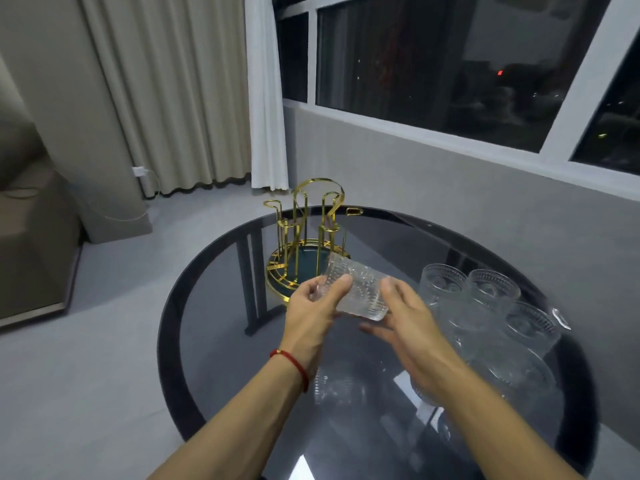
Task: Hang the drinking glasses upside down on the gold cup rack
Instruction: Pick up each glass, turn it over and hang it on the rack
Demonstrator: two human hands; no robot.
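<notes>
A clear textured drinking glass (360,289) lies tilted on its side in the air above the table, just in front of the gold cup rack (304,237). My left hand (311,313) grips its left end with thumb and fingers. My right hand (408,327) touches its right end, fingers spread beneath and beside it. The rack stands at the table's far left edge with its upright prongs bare. Several more textured glasses (485,306) stand upright in a cluster on the right side of the table.
The round dark glass table (221,271) fills the lower middle of the view. Another glass (332,386) sits near my left wrist. Curtains and a window wall stand behind; grey floor and a sofa edge lie to the left.
</notes>
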